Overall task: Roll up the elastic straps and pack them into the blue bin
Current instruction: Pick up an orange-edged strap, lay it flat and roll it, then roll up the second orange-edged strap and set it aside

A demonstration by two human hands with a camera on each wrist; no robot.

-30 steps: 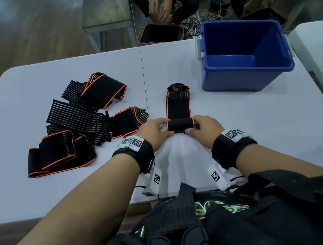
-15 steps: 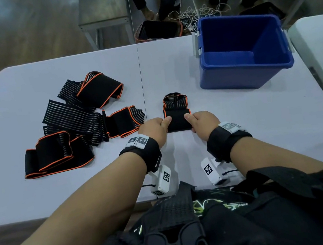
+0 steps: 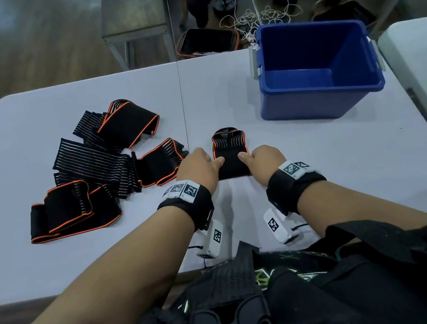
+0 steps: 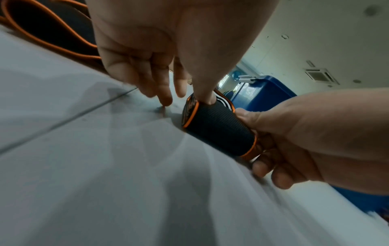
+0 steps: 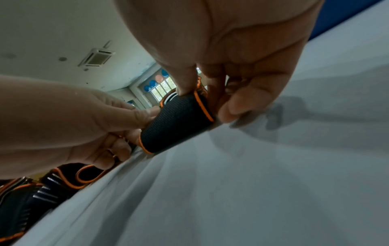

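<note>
A black elastic strap with orange edging lies mid-table, most of it wound into a roll (image 3: 232, 165), with a short ribbed tail (image 3: 228, 141) lying flat beyond it. My left hand (image 3: 199, 170) holds the roll's left end, thumb on top (image 4: 207, 99) and fingers beside it on the table. My right hand (image 3: 265, 160) grips the right end, thumb on top and fingers curled round it (image 5: 229, 114). Both wrist views show the roll (image 4: 219, 131) (image 5: 176, 123) resting on the table. The blue bin (image 3: 309, 108) stands open at the far right, with nothing visible inside.
A heap of several unrolled black-and-orange straps (image 3: 93, 173) lies on the left of the white table (image 3: 332, 172). A second white table (image 3: 416, 51) adjoins on the right. People sit beyond the far edge, by a black tray (image 3: 206, 40) on the floor.
The roll has travelled away from me along the strap and grown thicker, and the flat tail is much shorter. Both hands moved forward with it.
</note>
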